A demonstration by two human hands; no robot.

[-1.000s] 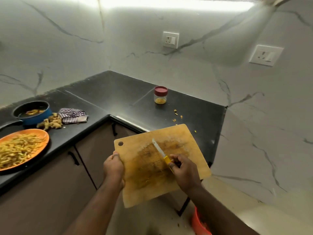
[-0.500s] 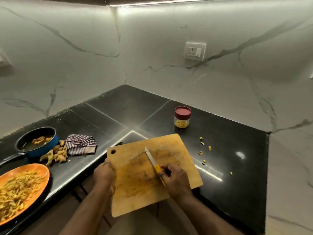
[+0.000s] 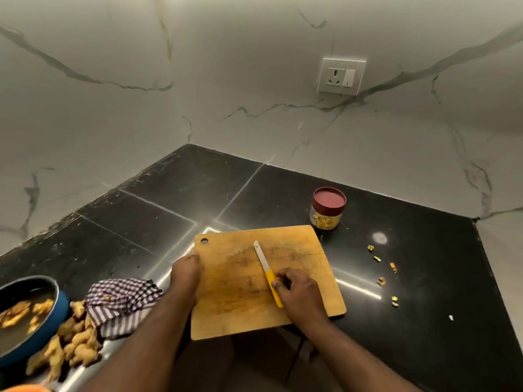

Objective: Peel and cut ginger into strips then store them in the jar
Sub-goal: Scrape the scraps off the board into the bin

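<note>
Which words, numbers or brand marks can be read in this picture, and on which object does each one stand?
None can be read.
Jar and its red lid: no label shows.
Knife: no mark visible on blade or yellow handle.
Cutting board: plain wood.
Wall socket: no lettering legible.

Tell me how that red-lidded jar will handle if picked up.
The jar is small and holds only a shallow layer of ginger, so probably light. Its smooth clear wall may be slippery. Squat under a wide red lid, it seems unlikely to tip.
</note>
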